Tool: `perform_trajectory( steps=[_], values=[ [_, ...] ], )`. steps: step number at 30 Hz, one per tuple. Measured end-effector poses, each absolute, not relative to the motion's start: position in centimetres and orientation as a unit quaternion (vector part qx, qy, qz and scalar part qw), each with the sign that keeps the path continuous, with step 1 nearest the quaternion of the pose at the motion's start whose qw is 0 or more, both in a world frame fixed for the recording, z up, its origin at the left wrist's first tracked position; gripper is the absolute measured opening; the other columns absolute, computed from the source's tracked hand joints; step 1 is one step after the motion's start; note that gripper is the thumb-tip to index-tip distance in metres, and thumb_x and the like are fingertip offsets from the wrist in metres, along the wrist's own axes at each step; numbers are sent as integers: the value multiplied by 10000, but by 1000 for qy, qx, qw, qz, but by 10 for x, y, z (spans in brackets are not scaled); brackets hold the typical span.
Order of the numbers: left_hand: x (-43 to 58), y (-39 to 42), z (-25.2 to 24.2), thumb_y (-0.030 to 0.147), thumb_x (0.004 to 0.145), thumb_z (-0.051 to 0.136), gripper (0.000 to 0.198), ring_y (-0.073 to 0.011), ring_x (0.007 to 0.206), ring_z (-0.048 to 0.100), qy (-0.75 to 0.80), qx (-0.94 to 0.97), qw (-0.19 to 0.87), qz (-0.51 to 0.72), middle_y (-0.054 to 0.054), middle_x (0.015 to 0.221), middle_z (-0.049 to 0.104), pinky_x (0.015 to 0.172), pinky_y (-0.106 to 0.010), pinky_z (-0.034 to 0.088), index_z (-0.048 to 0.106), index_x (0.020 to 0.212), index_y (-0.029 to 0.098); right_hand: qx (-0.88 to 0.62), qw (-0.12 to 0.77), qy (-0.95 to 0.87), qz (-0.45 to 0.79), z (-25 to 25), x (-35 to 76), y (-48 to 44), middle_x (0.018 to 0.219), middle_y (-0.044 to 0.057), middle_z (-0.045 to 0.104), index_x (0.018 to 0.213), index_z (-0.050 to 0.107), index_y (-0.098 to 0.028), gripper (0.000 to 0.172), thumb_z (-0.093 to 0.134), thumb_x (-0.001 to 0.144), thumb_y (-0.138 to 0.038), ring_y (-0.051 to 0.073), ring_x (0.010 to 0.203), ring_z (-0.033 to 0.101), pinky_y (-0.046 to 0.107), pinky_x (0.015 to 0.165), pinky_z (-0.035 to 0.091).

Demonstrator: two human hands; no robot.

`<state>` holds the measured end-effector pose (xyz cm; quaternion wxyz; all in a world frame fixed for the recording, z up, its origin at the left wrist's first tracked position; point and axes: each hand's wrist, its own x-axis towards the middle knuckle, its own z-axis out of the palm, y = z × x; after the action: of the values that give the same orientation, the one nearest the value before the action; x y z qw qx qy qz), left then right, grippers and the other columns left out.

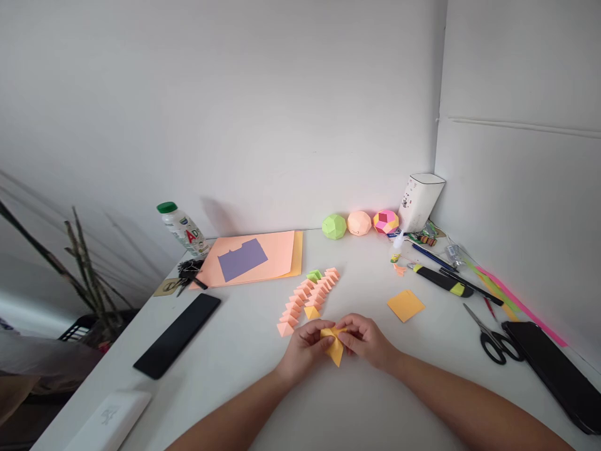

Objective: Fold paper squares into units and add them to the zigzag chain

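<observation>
A partly folded piece of yellow-orange paper (337,354) is pinched between my two hands, low in the middle of the head view. My left hand (310,346) grips its left side, thumb on the near face. On its right side, the thumb and fingers of my right hand (369,341) are closed. Just beyond my hands lie two rows of folded peach paper pieces (293,307), with a green folded piece (313,275) at the far end and a yellow one (311,312) nearer. To the right sits a flat stack of yellow-orange paper squares (406,305).
Paper balls (359,223) stand along the wall beside a white box (421,203). Peach sheets (253,257), a bottle (184,232) and a black slab (177,336) are on the left. Scissors (493,341), a cutter (441,280) and a phone (554,376) lie right.
</observation>
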<state>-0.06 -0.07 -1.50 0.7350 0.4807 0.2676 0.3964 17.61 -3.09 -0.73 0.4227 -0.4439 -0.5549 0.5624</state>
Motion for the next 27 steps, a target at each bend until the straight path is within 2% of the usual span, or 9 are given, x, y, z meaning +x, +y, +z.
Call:
perform_trajectory(
  steps=[14, 27],
  values=[
    [-1, -1, -14, 240, 746, 679, 186, -152, 745, 634, 260, 485, 737, 393, -22, 831, 683, 687, -285, 502, 668, 929, 205, -445, 422, -552, 566, -6, 175, -32, 595, -37, 510, 894, 565, -184, 237, 578, 804, -402, 97, 507, 463, 229, 502, 404],
    [-1, -1, -13, 255, 726, 696, 192, -157, 740, 622, 278, 497, 720, 397, -28, 817, 671, 690, -293, 494, 674, 904, 188, -446, 406, -574, 553, -7, 176, -29, 623, -24, 547, 894, 559, -184, 234, 568, 815, -404, 102, 521, 495, 235, 522, 420]
  ],
)
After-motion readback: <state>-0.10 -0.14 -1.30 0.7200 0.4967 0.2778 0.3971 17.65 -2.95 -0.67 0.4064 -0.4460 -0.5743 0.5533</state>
